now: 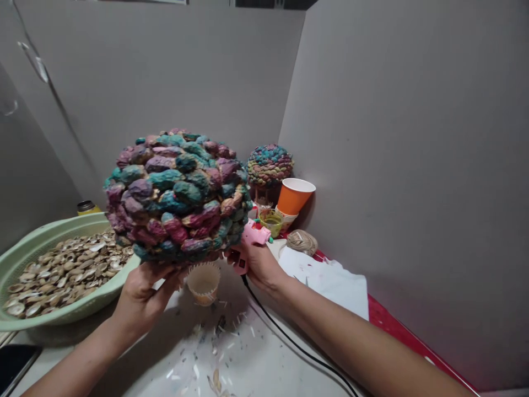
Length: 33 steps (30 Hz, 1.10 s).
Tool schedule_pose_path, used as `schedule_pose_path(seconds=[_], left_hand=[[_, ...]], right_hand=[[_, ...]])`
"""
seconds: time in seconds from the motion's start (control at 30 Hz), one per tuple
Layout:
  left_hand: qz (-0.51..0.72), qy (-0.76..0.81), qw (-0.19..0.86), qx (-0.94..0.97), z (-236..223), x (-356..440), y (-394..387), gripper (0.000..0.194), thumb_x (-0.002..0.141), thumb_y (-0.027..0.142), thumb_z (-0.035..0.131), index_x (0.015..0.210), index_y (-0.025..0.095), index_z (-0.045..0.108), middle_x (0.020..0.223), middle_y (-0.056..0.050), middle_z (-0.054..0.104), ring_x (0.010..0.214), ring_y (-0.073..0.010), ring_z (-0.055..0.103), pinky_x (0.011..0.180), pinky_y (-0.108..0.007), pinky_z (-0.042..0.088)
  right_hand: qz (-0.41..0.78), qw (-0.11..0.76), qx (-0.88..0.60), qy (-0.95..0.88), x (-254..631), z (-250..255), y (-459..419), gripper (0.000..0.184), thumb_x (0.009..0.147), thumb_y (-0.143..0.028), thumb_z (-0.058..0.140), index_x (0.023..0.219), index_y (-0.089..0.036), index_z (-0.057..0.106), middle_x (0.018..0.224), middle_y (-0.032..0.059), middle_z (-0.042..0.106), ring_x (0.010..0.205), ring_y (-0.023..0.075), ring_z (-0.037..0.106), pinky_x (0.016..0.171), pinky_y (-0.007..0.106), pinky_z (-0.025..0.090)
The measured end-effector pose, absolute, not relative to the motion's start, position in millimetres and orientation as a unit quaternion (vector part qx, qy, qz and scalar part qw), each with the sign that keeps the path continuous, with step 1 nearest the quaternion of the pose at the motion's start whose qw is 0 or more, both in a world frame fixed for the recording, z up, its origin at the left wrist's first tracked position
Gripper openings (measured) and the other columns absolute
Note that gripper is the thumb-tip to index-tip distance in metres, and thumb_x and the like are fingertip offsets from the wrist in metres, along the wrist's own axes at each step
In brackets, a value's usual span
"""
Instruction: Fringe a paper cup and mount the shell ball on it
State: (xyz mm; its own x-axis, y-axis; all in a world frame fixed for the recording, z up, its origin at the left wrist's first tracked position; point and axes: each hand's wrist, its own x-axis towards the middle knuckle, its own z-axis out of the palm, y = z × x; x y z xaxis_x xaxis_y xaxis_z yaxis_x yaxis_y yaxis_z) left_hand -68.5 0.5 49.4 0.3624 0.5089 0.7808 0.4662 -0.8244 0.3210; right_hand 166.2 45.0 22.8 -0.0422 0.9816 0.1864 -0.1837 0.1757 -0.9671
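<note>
A big ball covered in painted peanut shells (177,193), in teal, purple and pink, is held up in front of me. My left hand (149,289) grips it from underneath at the lower edge; the fingertips are partly hidden. To the right of the ball, my right hand (264,267) is closed around a pink glue gun (254,234). The gun's nozzle is hidden behind or beside the ball, so contact cannot be made out. Beneath the ball stands a small paper cup (204,300) with a jagged rim.
A green basket (78,311) of shells stands left, near a dark phone (16,366). Behind are a smaller shell-covered ball (270,165), an orange cup (294,198), a yellowish glass (271,220) and yarn (302,241). White cloth (334,281), a black cord (289,337) and scraps lie on the table.
</note>
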Motion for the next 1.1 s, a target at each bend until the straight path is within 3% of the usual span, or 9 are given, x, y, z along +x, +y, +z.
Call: schedule_pose_path(seconds=[0.17, 0.4, 0.63, 0.73, 0.8, 0.87, 0.93, 1.0, 1.1], left_hand=[[0.486, 0.295, 0.055, 0.821, 49, -69, 0, 0.022, 0.088, 0.007, 0.060, 0.097, 0.023, 0.073, 0.069, 0.002, 0.073, 0.052, -0.0114, 0.065, 0.051, -0.019, 0.053], [0.501, 0.317, 0.073, 0.802, 45, -68, 3, 0.018, 0.087, 0.009, 0.062, 0.096, 0.022, 0.072, 0.068, 0.001, 0.071, 0.052, -0.0127, 0.064, 0.054, -0.022, 0.053], [0.507, 0.339, 0.083, 0.788, 51, -56, 0, 0.014, 0.089, 0.016, 0.062, 0.080, 0.020, 0.072, 0.066, 0.000, 0.072, 0.053, -0.0136, 0.063, 0.053, -0.023, 0.051], [0.513, 0.317, 0.077, 0.794, 51, -54, 2, 0.015, 0.087, 0.012, 0.063, 0.079, 0.020, 0.071, 0.062, 0.002, 0.070, 0.053, -0.0131, 0.063, 0.055, -0.022, 0.050], [0.514, 0.303, 0.076, 0.799, 49, -53, 4, 0.015, 0.087, 0.011, 0.063, 0.078, 0.020, 0.070, 0.060, 0.002, 0.069, 0.053, -0.0127, 0.063, 0.054, -0.022, 0.050], [0.513, 0.296, 0.080, 0.802, 48, -52, 5, 0.014, 0.087, 0.011, 0.062, 0.081, 0.020, 0.071, 0.062, 0.002, 0.069, 0.052, -0.0120, 0.062, 0.053, -0.021, 0.049], [0.515, 0.293, 0.082, 0.801, 49, -50, 4, 0.013, 0.088, 0.011, 0.062, 0.085, 0.020, 0.071, 0.066, 0.001, 0.071, 0.051, -0.0113, 0.062, 0.053, -0.020, 0.050], [0.515, 0.292, 0.075, 0.803, 51, -49, 3, 0.015, 0.087, 0.009, 0.062, 0.089, 0.020, 0.072, 0.069, 0.001, 0.073, 0.052, -0.0112, 0.063, 0.053, -0.020, 0.051], [0.497, 0.288, 0.054, 0.817, 54, -51, -1, 0.020, 0.088, 0.007, 0.061, 0.096, 0.021, 0.073, 0.069, 0.001, 0.073, 0.052, -0.0114, 0.064, 0.056, -0.020, 0.053]], right_hand=[[0.410, 0.515, -0.492, -0.569, 193, 25, 56, 0.035, 0.079, -0.053, 0.060, 0.076, -0.019, 0.053, 0.060, 0.0022, 0.058, 0.051, 0.0154, 0.053, 0.045, 0.024, 0.034], [0.231, 0.318, -0.586, -0.709, 237, 24, 36, 0.015, 0.066, -0.020, 0.071, 0.073, -0.019, 0.058, 0.076, 0.0044, 0.065, 0.070, 0.0196, 0.055, 0.063, 0.027, 0.033], [0.194, 0.157, -0.594, -0.765, 259, 35, 20, 0.029, 0.057, -0.021, 0.082, 0.084, -0.017, 0.072, 0.086, 0.0088, 0.072, 0.078, 0.0262, 0.063, 0.065, 0.029, 0.039], [0.189, 0.186, -0.577, -0.773, 253, 62, 15, 0.034, 0.074, -0.027, 0.074, 0.107, -0.017, 0.073, 0.105, 0.0115, 0.073, 0.092, 0.0270, 0.066, 0.076, 0.031, 0.045], [0.226, 0.296, -0.537, -0.757, 240, 81, 13, 0.035, 0.081, -0.033, 0.068, 0.112, -0.019, 0.072, 0.106, 0.0092, 0.073, 0.088, 0.0234, 0.066, 0.073, 0.030, 0.048], [0.324, 0.407, -0.464, -0.717, 222, 94, 14, 0.029, 0.078, -0.037, 0.071, 0.101, -0.020, 0.075, 0.094, 0.0060, 0.073, 0.078, 0.0212, 0.064, 0.063, 0.028, 0.047], [0.418, 0.445, -0.399, -0.684, 203, 99, 17, 0.023, 0.073, -0.040, 0.075, 0.083, -0.019, 0.074, 0.075, 0.0032, 0.069, 0.064, 0.0176, 0.059, 0.052, 0.024, 0.043], [0.432, 0.463, -0.373, -0.678, 186, 96, 23, 0.020, 0.068, -0.036, 0.078, 0.066, -0.018, 0.068, 0.058, -0.0003, 0.061, 0.053, 0.0138, 0.051, 0.046, 0.022, 0.038], [0.416, 0.506, -0.378, -0.655, 169, 81, 34, 0.022, 0.072, -0.023, 0.069, 0.054, -0.018, 0.059, 0.048, -0.0020, 0.054, 0.050, 0.0124, 0.048, 0.049, 0.023, 0.038]])
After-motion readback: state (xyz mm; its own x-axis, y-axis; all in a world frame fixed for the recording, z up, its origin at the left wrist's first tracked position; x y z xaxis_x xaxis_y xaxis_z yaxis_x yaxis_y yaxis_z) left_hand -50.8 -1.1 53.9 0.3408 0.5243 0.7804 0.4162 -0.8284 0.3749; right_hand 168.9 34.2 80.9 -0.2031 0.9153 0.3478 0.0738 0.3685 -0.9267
